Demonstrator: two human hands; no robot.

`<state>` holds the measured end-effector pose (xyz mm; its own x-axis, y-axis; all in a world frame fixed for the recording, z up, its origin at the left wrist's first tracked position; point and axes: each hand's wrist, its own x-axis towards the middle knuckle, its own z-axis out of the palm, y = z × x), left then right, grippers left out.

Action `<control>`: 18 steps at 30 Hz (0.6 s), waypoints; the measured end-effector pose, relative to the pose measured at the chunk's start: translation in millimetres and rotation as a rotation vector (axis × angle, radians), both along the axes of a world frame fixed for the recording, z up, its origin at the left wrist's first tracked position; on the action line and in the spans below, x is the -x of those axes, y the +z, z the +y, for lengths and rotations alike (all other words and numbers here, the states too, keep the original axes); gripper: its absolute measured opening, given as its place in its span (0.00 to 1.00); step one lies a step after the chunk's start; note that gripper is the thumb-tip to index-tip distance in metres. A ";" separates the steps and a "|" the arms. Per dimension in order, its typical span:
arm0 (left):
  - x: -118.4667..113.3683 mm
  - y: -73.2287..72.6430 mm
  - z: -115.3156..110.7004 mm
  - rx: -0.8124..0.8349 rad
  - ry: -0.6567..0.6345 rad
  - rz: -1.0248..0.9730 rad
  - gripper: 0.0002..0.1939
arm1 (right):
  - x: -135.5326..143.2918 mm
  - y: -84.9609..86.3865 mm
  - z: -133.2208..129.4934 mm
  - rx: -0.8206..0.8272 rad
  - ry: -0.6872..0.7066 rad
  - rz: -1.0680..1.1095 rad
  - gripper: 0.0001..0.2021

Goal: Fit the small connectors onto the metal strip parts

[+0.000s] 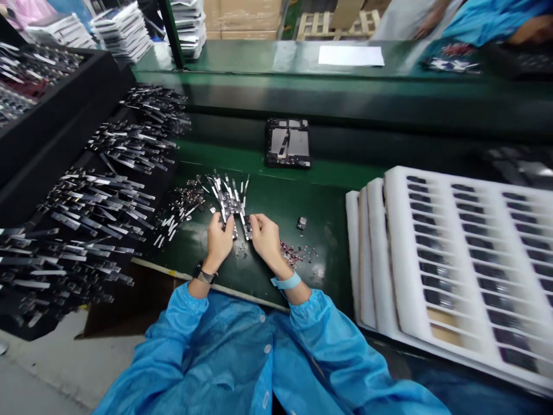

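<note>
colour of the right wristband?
Light blue wristband; shows best in the head view.

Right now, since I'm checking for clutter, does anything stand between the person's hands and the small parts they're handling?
Nothing visible does: the left hand and the right hand both hold small parts. The loose red bits lie beside the right hand, not between.

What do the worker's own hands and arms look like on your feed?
The left hand and right hand are ungloved. The left wears a dark band at the wrist, the right a light-blue band. Shiny, loose blue sleeves end in gathered cuffs.
</note>
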<state>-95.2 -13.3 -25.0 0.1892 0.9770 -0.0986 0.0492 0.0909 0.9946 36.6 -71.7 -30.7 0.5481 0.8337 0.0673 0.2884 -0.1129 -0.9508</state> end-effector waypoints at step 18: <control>22.0 36.8 2.9 -0.101 -0.127 -0.152 0.22 | -23.9 38.5 23.8 -0.165 0.088 0.388 0.23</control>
<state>-117.3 -10.4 11.8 0.3169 0.9477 0.0374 -0.0969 -0.0069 0.9953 60.6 -47.9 7.8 0.4866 0.8736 0.0060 -0.0924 0.0584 -0.9940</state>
